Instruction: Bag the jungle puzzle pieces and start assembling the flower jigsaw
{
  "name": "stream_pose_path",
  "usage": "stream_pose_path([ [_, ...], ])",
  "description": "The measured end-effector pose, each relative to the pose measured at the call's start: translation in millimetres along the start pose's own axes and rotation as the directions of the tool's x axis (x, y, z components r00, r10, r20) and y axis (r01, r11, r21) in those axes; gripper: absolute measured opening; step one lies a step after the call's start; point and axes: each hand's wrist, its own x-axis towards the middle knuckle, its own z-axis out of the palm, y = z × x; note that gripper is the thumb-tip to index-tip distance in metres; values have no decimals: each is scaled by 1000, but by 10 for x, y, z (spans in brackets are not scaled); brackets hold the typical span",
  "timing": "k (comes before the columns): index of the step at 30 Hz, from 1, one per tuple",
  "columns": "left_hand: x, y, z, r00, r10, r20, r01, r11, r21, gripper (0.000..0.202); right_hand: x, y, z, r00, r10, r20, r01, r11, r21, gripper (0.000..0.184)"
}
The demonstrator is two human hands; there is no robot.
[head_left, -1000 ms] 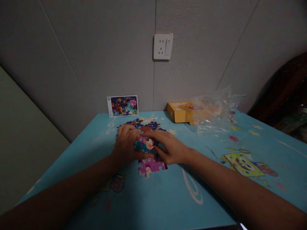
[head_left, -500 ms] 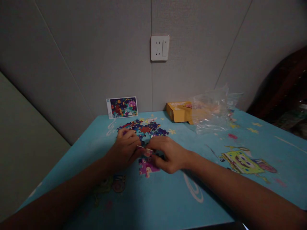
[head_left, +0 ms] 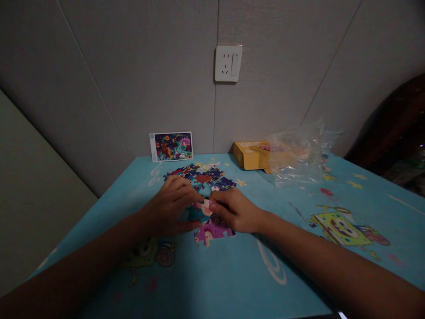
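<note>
A partly joined jigsaw puzzle (head_left: 212, 231) in purple, blue and red lies on the blue cartoon tablecloth (head_left: 215, 274). My left hand (head_left: 169, 206) rests on its left part, fingers curled, fingertips on a small pink-and-white puzzle piece (head_left: 206, 207). My right hand (head_left: 234, 210) meets it from the right, fingers pinched on the same piece. More joined pieces (head_left: 204, 175) show beyond my hands.
A picture card (head_left: 171, 146) of the puzzle leans on the grey wall. A yellow box (head_left: 249, 155) and a crumpled clear plastic bag (head_left: 299, 153) lie at the back right. A wall socket (head_left: 227, 63) is above. A dark object fills the right edge.
The pink piece, lifted on edge between both hands half a second ago, now lies lower against the puzzle. Both hands stayed close together over it.
</note>
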Motion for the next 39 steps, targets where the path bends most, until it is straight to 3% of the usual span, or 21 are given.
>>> stream_pose_path([
  [6,9,47,25,999,26,18,-26,999,-25,23,9,-10,3,997,-50,58,50,999,-2,20],
  [14,4,57,-9,994,45,100,-30,989,-146,36,-7,-24,-9,994,-46,100,48,999,-10,20],
  [23,-32,-55,-32,995,96,2,-95,989,-115,46,-18,24,-10,998,-1,-59,6,996,93,27],
  [39,-55,-146,59,987,144,-69,-148,988,-41,49,-20,88,17,999,26,-45,-18,984,178,28],
])
